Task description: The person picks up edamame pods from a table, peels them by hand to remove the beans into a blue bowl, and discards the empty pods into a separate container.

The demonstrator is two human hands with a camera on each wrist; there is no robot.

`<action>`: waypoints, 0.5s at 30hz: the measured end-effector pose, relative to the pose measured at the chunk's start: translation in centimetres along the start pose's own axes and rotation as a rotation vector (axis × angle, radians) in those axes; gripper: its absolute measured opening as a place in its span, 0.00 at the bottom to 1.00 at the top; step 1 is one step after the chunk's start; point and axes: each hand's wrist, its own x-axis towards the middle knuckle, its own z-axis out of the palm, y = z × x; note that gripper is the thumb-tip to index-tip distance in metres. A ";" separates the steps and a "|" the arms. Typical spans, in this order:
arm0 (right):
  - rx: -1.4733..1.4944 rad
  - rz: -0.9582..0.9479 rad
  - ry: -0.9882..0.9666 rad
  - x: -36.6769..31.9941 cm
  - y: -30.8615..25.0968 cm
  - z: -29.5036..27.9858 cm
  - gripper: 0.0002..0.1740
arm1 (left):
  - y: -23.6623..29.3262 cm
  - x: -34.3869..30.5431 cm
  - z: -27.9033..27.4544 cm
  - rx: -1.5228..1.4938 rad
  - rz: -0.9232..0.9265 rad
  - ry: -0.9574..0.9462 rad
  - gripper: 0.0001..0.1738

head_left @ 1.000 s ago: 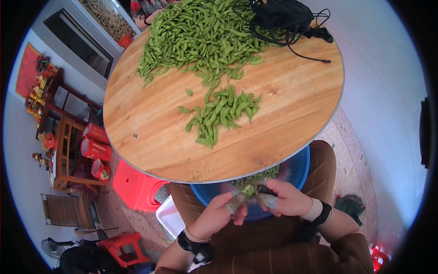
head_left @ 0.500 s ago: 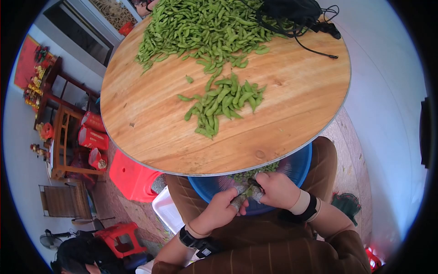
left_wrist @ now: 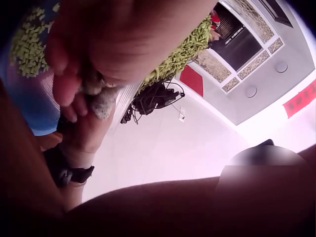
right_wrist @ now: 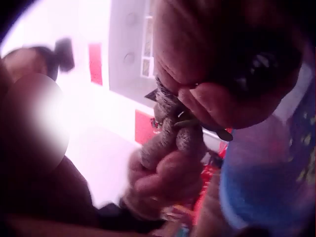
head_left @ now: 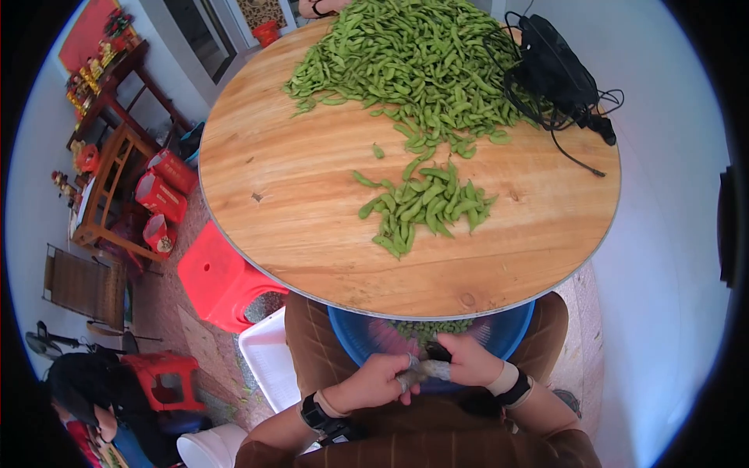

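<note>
Over the blue basin (head_left: 511, 337) in my lap, both hands meet fingertip to fingertip. My left hand (head_left: 380, 384) has grey wrapping on its fingers and pinches a green soybean pod (right_wrist: 185, 123), mostly hidden by the fingers. My right hand (head_left: 474, 363), also grey-wrapped at the fingers, curls in from the other side and pinches the same pod. A small dark thing (head_left: 438, 352) shows beside the right fingers, its kind unclear. Shelled green beans (head_left: 429, 328) lie in the basin under the table's edge.
The round wooden table (head_left: 312, 234) carries a small group of pods (head_left: 425, 204), a large heap of pods (head_left: 421, 70) and a black bag with cords (head_left: 558, 66). Left of my legs are a white tray (head_left: 269, 359) and a red stool (head_left: 222, 281). Another person (head_left: 101, 398) is at lower left.
The view has shifted, so the table appears farther right. My hands have drawn closer together, and the pod between them is now mostly covered by the fingers.
</note>
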 end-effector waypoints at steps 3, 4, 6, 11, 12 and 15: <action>0.419 0.229 -0.176 -0.5 -0.6 -0.8 0.18 | -0.4 -0.1 -0.2 -0.210 0.108 -0.185 0.07; 0.646 0.335 -0.226 -0.8 -0.6 -0.8 0.19 | -0.6 -0.1 -0.2 -0.209 0.117 -0.189 0.07; 0.588 0.252 -0.117 -0.7 -1.1 -0.7 0.18 | -0.6 0.1 -0.5 -0.353 0.113 -0.169 0.07; -0.111 0.060 0.074 -1.1 -0.5 -1.0 0.13 | -0.9 -4.0 -3.6 -0.319 0.060 0.086 0.07; -0.292 0.002 0.088 -1.1 -1.2 -1.2 0.12 | -1.5 -5.5 -4.4 -0.301 0.066 0.246 0.07; -0.378 0.011 0.138 -0.4 -5.4 -2.0 0.11 | -2.2 -10.3 -6.9 0.374 -0.085 0.551 0.10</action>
